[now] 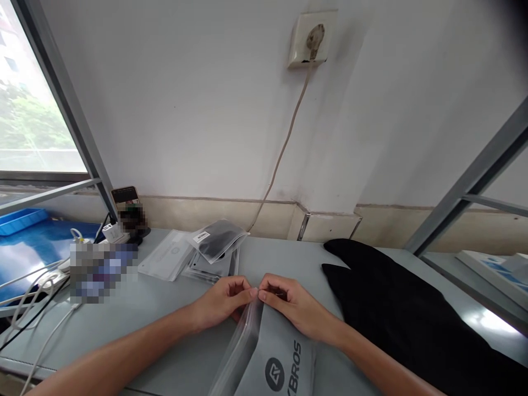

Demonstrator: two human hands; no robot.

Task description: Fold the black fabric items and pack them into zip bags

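A grey, translucent plastic bag (284,352) with a dark round logo and the letters "BROS" lies at the table's front, running out of view at the bottom. My left hand (225,300) pinches its upper corner between thumb and forefinger. Right against it, my right hand (289,302) pinches the same edge, so the thumbs almost touch. Along the bag's left side runs a clear, folded plastic strip. Beyond my left hand rest a flat frosted pouch (167,256) and a dark packed pouch (218,239) with a white label.
Black cloth (396,308) spreads over the table's right side. At left are cables, a power strip (117,234) and a propped phone (126,196). A cord hangs from the wall socket (313,38). Metal frame posts (474,176) stand at both sides.
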